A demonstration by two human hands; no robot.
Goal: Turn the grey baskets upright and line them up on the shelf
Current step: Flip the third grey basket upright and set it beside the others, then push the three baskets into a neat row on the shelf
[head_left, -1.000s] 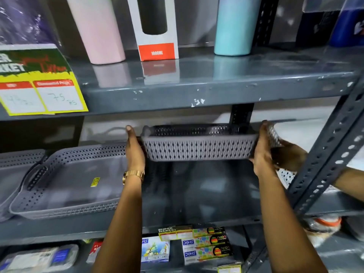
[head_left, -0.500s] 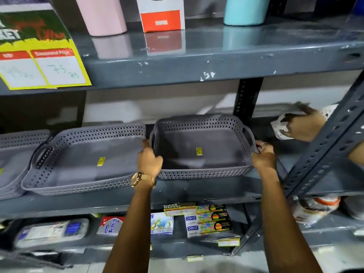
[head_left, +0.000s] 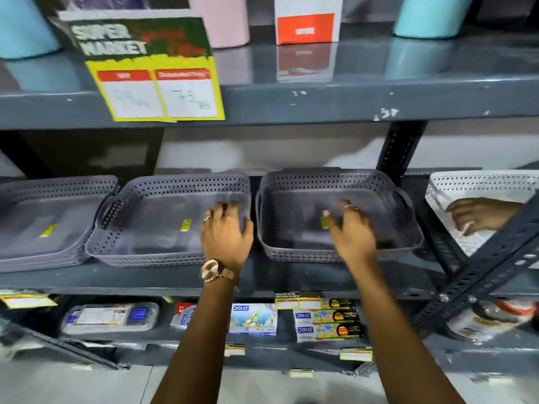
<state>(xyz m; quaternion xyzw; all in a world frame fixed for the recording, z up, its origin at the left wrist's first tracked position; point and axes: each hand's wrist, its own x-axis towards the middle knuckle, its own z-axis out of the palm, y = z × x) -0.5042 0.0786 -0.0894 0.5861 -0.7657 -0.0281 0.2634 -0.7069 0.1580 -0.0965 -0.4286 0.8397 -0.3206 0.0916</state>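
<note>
Head view: 3 grey baskets are sitting upright in a row on the middle shelf [head_left: 291,275]: the left basket [head_left: 43,228] partly cut off by the frame edge, the middle basket [head_left: 163,223] just beside it, and the right basket [head_left: 335,214] just beside that. The left hand [head_left: 226,231], wearing a watch [head_left: 213,272], is hovering with fingers spread over the middle basket's right end, holding nothing. The right hand [head_left: 350,231] is hanging with fingers loosely parted and empty in front of the right basket. Further right, another person's hand [head_left: 478,215] is resting in a white basket [head_left: 478,185].
</note>
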